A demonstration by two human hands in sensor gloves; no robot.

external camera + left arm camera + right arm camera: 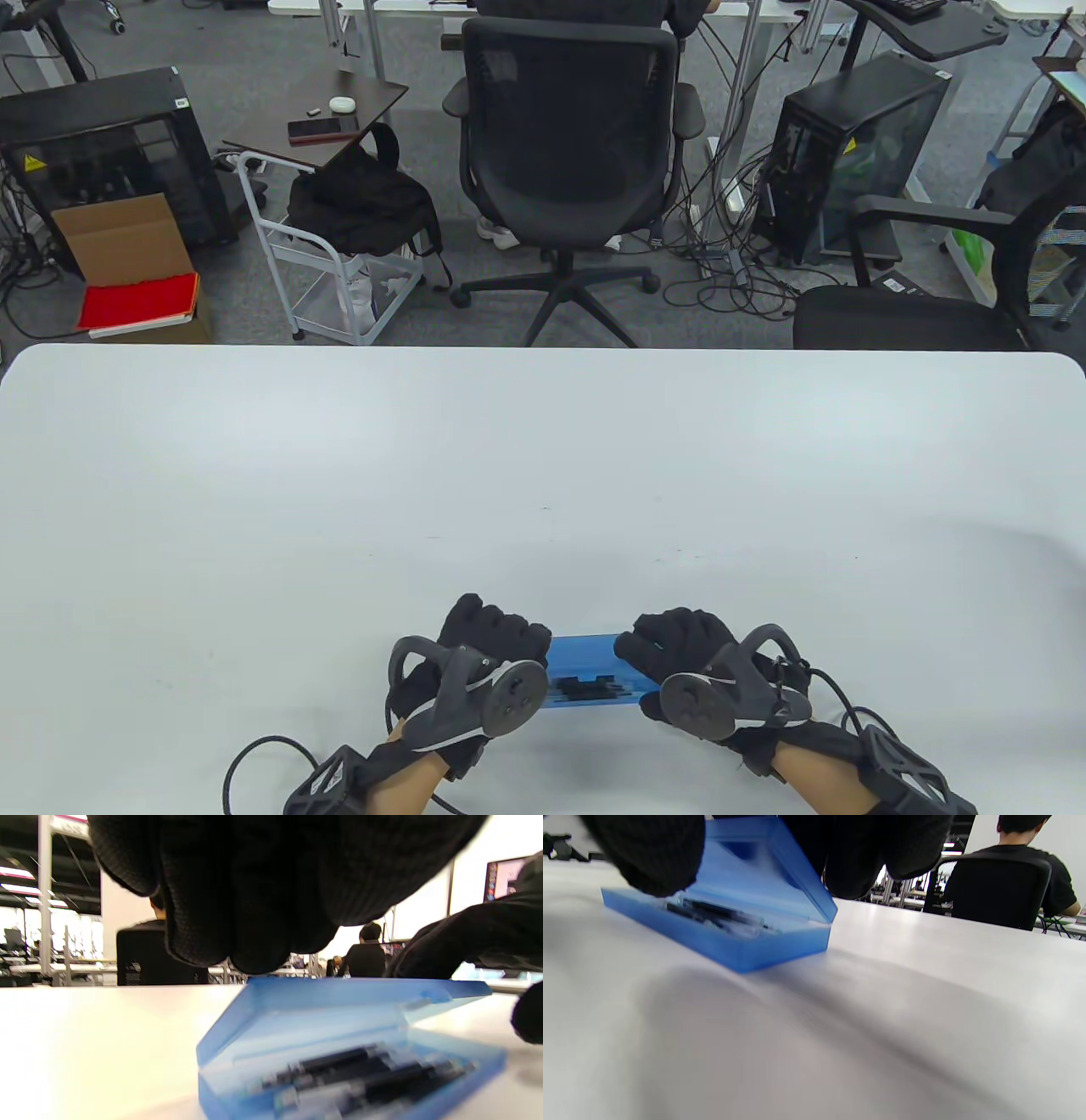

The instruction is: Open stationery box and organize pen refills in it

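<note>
Both hands, left hand (488, 649) and right hand (687, 649), are gripping the blue stationery box (594, 671) ends at the tabletop (543, 475) near edge, lid half-raised; pen refills (360, 1073) are lying inside. Probably best steadying the base while swinging the lid fully back.

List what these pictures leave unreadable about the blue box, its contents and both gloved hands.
- Translucent blue plastic stationery box: table view, ends covered by left hand and right hand.
- Dark pen refills: both wrist views, blurred; count unclear.
- Fingertip contact with the raised lid: wrist views, cut off by top edge.
</note>
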